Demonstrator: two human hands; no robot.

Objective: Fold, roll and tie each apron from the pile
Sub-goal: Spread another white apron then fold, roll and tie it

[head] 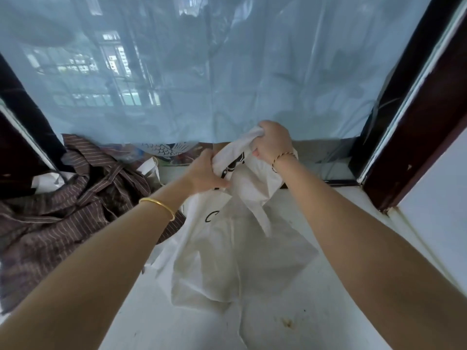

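A white apron [227, 251] with black print hangs crumpled from both hands over the white surface [316, 311], its lower part resting on it. My left hand [206, 173] grips the upper left edge of the cloth. Higher and to the right, my right hand [271, 142] holds a bunched corner of the same apron in its fist. A pile of brown striped aprons [58, 213] lies heaped at the left, apart from both hands.
A pale blue sheer curtain [227, 72] hangs right behind the hands. Dark wooden frame posts stand at the right [414, 122] and far left. Patterned fabric [164, 150] and white cloth peek out under the curtain behind the pile.
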